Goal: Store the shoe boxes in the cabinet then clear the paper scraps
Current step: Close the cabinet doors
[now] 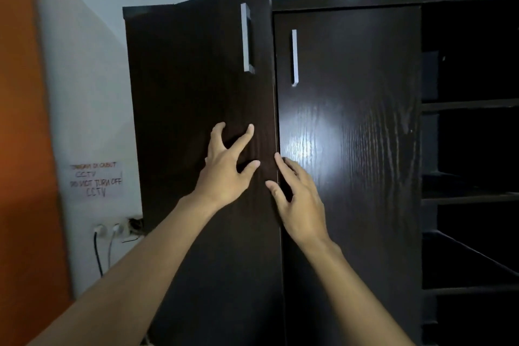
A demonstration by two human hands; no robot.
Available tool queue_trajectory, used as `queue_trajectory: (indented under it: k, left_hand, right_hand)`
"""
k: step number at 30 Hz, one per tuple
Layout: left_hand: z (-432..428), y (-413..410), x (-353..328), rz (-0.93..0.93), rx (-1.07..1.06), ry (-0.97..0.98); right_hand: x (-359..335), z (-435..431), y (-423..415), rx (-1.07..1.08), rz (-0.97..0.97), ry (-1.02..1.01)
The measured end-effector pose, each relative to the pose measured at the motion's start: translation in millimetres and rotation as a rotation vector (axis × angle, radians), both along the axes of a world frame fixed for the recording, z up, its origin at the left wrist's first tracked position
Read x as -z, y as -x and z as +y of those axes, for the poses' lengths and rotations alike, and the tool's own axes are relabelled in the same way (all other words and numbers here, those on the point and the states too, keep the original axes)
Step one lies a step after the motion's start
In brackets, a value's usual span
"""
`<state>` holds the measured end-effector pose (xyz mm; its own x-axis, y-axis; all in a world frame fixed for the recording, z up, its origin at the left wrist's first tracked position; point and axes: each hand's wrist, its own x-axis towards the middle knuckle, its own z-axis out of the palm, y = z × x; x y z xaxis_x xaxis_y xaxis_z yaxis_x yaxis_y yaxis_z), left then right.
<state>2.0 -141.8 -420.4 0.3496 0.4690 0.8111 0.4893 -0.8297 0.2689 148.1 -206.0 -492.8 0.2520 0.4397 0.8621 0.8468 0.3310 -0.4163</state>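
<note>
A dark brown wooden cabinet (393,0) fills the view. Its left door (196,78) stands slightly ajar, swung out toward me, with a silver handle (246,38). The right door (351,93) is closed and has its own silver handle (294,57). My left hand (227,168) rests on the left door's face with fingers spread. My right hand (297,199) has its fingertips at the seam between the two doors, and it holds nothing. No shoe boxes or paper scraps are in view.
Open dark shelves (471,196) run down the cabinet's right side. On the white wall at left hang a handwritten CCTV note (97,180) and sockets with plugged cables (108,230). An orange surface (22,149) borders the far left.
</note>
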Motion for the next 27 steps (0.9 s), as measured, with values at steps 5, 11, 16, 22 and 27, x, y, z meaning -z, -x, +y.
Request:
queue_trajectory:
  k: [5,11,16,22,27]
  left_hand:
    - [23,-13,3,0.097,-0.109,0.007]
    - [52,-14,7,0.270,-0.171,0.140]
    - [61,-16,14,0.333,-0.198,0.090]
    - [61,-18,16,0.369,-0.175,0.131]
    - [32,-39,41,0.282,-0.034,0.210]
  right_hand:
    - [-7,17,-6,0.164,-0.001,0.086]
    - [-13,46,-24,0.246,-0.032,0.260]
    - [-7,54,-30,0.315,-0.075,0.295]
    - [-10,27,-41,0.284,-0.042,0.353]
    - [11,-30,-51,0.288,0.052,0.372]
